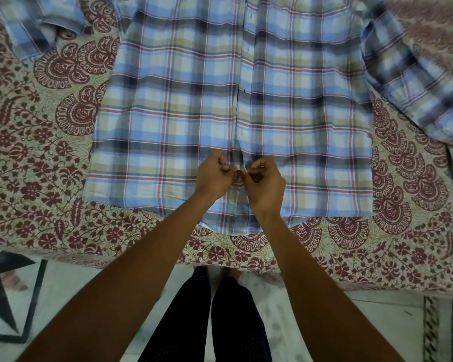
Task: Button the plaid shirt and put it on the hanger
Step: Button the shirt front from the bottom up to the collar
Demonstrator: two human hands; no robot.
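Beyond the tiled floor (63, 296), the bed (50, 205) carries the plaid shirt (168, 100), spread flat with its hem nearest the person. Just above the hem, the left hand (215, 176) and right hand (264, 181) meet at the front opening, each pinching a fabric edge, with a dark button (238, 173) between the fingertips. The likely slip: the button pops back out if the edges are let go early, or lands in the wrong hole (skewing the fronts). Farther up, the opening lies closed; no hanger is in view.
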